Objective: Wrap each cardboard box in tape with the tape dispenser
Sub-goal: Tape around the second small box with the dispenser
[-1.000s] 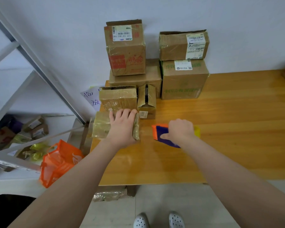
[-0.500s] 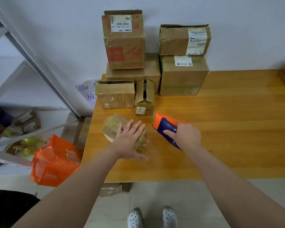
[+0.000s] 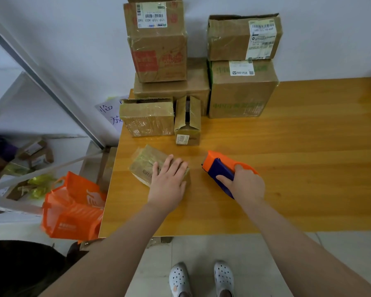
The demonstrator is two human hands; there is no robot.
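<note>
Table first, the wooden table (image 3: 298,159) running wide under everything. At its far left corner, against the wall, sits the green-printed box (image 3: 242,99), the biggest on the table. The white-labelled box (image 3: 234,37) rides on top of it. Further toward the table's left edge, the red-printed box (image 3: 159,50) stands on a flat carton (image 3: 198,86). Off the table's left edge, lower than its top, there's an orange bag (image 3: 73,209). Coming forward on the table, the open-flapped box (image 3: 147,120) sits near the left edge, and the narrow box (image 3: 187,123) stands upright just beside it, flaps parted. Now the action, at the table's front left: the small taped box (image 3: 144,166) lies flat and turned at an angle to the table's edge. The left hand (image 3: 169,185) presses down on it, fingers straight and close together across its top. Toward the table's middle, clearly apart from that box, is the tape dispenser (image 3: 220,168), orange and purple, nose pointing at the far-left stack. The right hand (image 3: 247,186) grips it from behind, fingers curled over the body and one finger lying along the purple side. Whether its nose touches the tabletop, I can't tell.
</note>
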